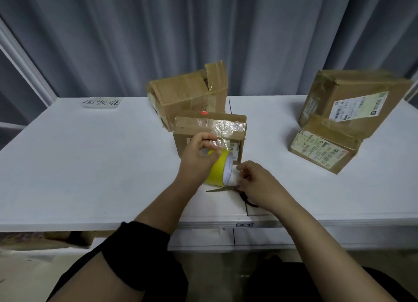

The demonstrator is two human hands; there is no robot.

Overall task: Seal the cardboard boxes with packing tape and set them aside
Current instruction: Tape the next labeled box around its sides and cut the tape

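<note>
Across the middle of the frame ran the white counter (pixel 90 166), with a stack of two taped boxes (pixel 352 93) at right, a torn box (pixel 187 98) at centre back, and touching its front a smaller box (pixel 210 129) with clear tape on top. Below it, the left grip (pixel 199 159) curled round the yellow tape roll (pixel 220 168). The right grip (pixel 255 184) had bent fingers at the roll's side, its hold unclear, above scissors (pixel 217 189) lying flat.
</note>
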